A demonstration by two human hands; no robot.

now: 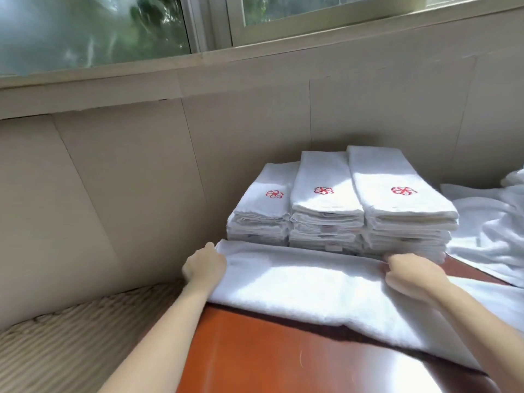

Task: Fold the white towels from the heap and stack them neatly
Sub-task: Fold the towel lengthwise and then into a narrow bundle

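**Both hands on the far edge of one towel**

We had a single white towel (312, 287) laid across the reddish wooden table (269, 353), and both hands were up at its far edge. Our left hand (205, 265) gripped the left end of that edge. The thumb sat on top and the other fingers were tucked out of sight round the cloth. Our right hand (414, 272) was curled tight further along the same edge, knuckles up, pinching the fabric. The hand itself hid the fingertips.

Between the two hands the towel lay flat in a broad band, bright with sunlight. Past the right hand it ran on to the right, and its near edge slanted across the table under the right forearm.

Just beyond both hands stood the three stacks (337, 222) of folded towels, side by side and pressed together. The top towel of each showed a red emblem (323, 190). The gripped edge lay right at the foot of them, though we could not tell whether it touched.

Off to the right of the right hand sat the heap (487, 222), loose white towels crumpled beside the stacks. To the left of the left hand ran the beige panelled wall (127, 180), with a ribbed mat (71, 336) below the left forearm. High beyond both hands was the window (93, 29).
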